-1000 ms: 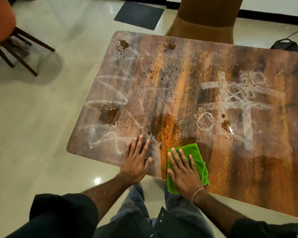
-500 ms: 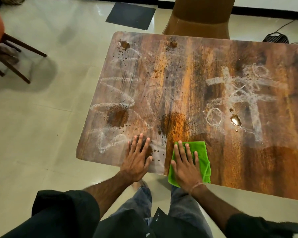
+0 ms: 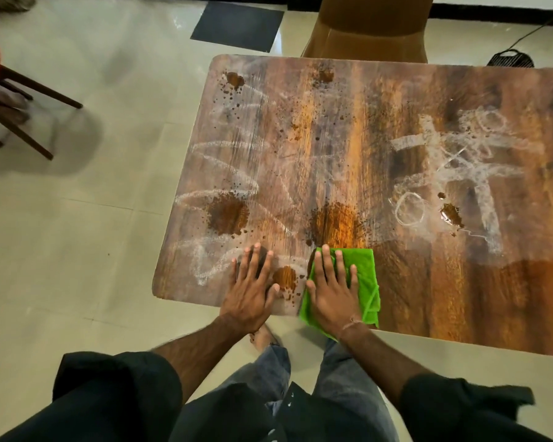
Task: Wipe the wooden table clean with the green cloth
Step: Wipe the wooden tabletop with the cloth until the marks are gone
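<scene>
The wooden table [image 3: 396, 282] is marked with white chalk scribbles and brown spill stains. A folded green cloth [image 3: 366, 275] lies at the table's near edge, its near end hanging over. My right hand [image 3: 331, 288] presses flat on the cloth with fingers spread. My left hand [image 3: 253, 288] rests flat on the bare wood just left of it, fingers straight. A small brown stain [image 3: 284, 277] sits between the two hands. A larger stain [image 3: 336, 223] lies just beyond the cloth.
A brown chair [image 3: 367, 30] stands at the table's far side. Another chair's dark wooden legs [image 3: 29, 100] are on the tiled floor at the left. A black object [image 3: 509, 59] with a cable lies on the floor at the far right.
My right hand has slid the cloth a little farther onto the table, toward the large stain. The left hand stays flat beside it. The camera view has shifted left.
</scene>
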